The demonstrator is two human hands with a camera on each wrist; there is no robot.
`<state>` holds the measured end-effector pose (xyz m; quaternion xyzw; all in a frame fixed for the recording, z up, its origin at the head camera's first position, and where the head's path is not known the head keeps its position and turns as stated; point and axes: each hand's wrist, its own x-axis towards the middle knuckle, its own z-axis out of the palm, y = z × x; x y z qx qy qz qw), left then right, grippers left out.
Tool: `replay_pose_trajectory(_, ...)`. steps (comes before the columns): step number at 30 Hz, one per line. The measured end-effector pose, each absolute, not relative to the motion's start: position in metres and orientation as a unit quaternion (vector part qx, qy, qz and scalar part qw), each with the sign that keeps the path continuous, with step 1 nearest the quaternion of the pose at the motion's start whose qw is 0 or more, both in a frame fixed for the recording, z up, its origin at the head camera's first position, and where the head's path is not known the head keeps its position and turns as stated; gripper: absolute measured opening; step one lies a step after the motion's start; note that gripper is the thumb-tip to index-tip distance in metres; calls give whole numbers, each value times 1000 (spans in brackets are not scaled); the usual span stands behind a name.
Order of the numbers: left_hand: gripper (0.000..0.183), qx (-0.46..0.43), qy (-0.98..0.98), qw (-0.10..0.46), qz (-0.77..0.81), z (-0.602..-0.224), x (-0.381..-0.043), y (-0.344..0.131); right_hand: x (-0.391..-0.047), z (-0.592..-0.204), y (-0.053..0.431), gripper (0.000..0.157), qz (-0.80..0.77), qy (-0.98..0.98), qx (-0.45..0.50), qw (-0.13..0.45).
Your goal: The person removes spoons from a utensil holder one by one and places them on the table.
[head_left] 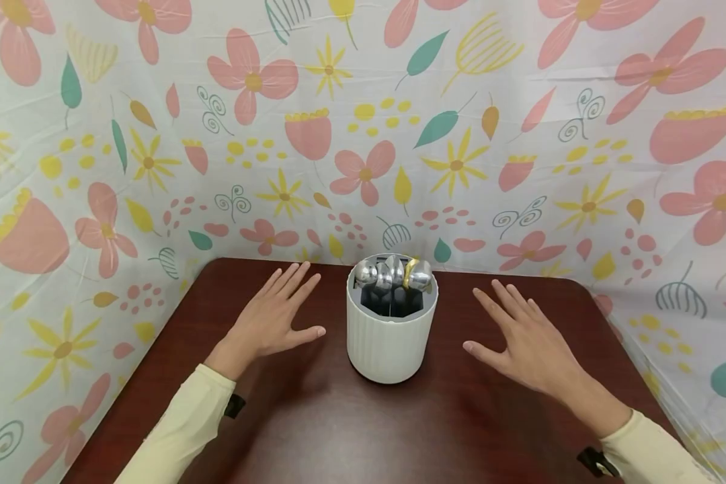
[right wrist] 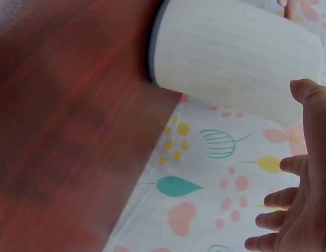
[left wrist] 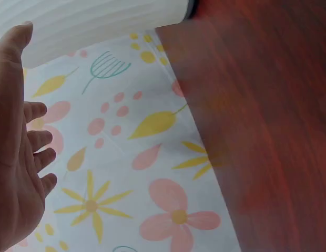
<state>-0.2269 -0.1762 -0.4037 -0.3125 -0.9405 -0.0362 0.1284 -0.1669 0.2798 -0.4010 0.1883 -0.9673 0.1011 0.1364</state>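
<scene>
A white ribbed utensil holder (head_left: pixel 389 346) stands upright on the dark wooden table, with a dark band around its base. Several spoons (head_left: pixel 382 274) with shiny metal bowls stick up from its top, and one gold-coloured piece (head_left: pixel 409 272) shows among them. My left hand (head_left: pixel 272 316) is held to the left of the holder, fingers straight and thumb spread toward it. On the other side, my right hand (head_left: pixel 529 339) has its fingers spread, thumb pointing at the holder. Neither hand touches it. Both wrist views show the holder's ribbed side (right wrist: pixel 231 52) beyond the thumb.
The reddish-brown table (head_left: pixel 339 430) has rounded far corners. A white cloth (head_left: pixel 363 87) printed with pink flowers and leaves hangs behind it and along both sides. Pale yellow sleeves (head_left: pixel 181 417) cover the forearms, and dark straps show at the wrists.
</scene>
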Motion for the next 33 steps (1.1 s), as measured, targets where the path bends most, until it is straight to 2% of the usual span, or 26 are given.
replay_pose_trajectory(16, 85, -368, -913, 124, -128, -376, -238, -162, -170, -360, 266, 84, 133, -939, 253, 192)
replay_pose_trajectory(22, 84, -361, -907, 98, -192, -370, -241, -153, -179, -350, 260, 85, 156, -923, 272, 224)
replay_pose_trajectory(33, 76, -338, -883, 36, -324, -374, -246, -136, -194, -338, 248, 74, 222, -910, 279, 212)
